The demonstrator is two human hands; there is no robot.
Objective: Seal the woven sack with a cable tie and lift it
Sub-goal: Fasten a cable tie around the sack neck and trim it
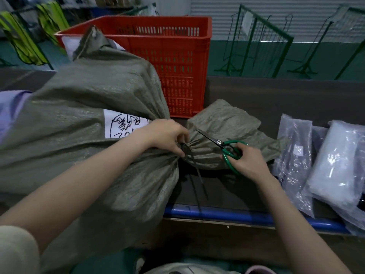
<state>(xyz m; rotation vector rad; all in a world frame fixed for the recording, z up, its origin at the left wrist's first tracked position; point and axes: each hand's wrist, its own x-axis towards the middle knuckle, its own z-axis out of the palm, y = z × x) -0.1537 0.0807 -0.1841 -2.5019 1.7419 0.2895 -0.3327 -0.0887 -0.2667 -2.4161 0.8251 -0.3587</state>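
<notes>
A big grey-green woven sack (83, 119) lies on its side across the dark table, its mouth gathered into a neck at centre. A black cable tie (194, 167) is looped around that neck, and its long tails hang down toward the table's front edge. My left hand (167, 136) pinches the neck and the tie's head. The loose flap of the sack mouth (231, 131) fans out to the right. My right hand (245, 159) holds green-handled scissors (227, 146) over that flap, blades pointing left toward the neck.
A red plastic crate (177, 62) stands behind the sack. Several clear plastic parcels (325, 167) lie at the right on the table. A blue rail (237, 214) runs along the table's front edge. Green wire racks (260, 36) stand on the floor beyond.
</notes>
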